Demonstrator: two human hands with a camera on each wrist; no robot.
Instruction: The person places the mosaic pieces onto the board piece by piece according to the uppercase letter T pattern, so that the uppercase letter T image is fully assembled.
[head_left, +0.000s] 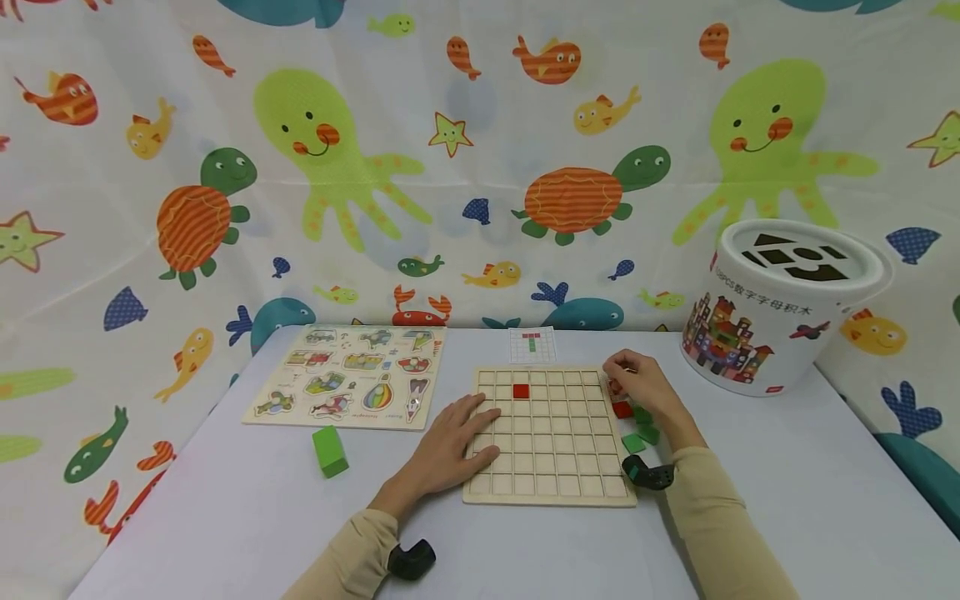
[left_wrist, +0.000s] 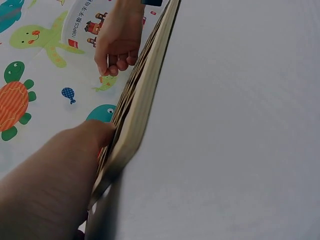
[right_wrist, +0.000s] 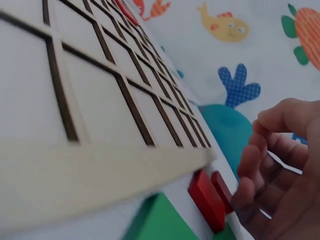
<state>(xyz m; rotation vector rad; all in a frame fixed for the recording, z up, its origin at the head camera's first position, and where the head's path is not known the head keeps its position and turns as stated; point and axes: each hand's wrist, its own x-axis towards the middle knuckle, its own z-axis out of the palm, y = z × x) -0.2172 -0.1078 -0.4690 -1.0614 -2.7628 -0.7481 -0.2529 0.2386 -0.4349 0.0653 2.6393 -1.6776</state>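
Observation:
A wooden grid board (head_left: 551, 498) lies in front of me, with one red tile (head_left: 521, 391) in an upper cell. My left hand (head_left: 453, 442) rests on its left side, fingers spread; the left wrist view shows a digit (left_wrist: 97, 132) at the board's edge. Past the right edge, my right hand (head_left: 641, 383) hovers low beside loose red tiles (right_wrist: 207, 200), fingers loosely bent. Nothing shows between the fingertips (right_wrist: 248, 160) in the right wrist view. Several green tiles (head_left: 633, 443) lie nearer the right wrist. One red tile is partly covered by the fingers.
Behind the board lies a small pattern card (head_left: 532, 354) with red and green squares. A picture puzzle board (head_left: 300, 417) and a green block (head_left: 330, 452) sit at left. A white bucket (head_left: 780, 308) with a shape-cut lid stands back right, before a sea-animal cloth (head_left: 480, 108).

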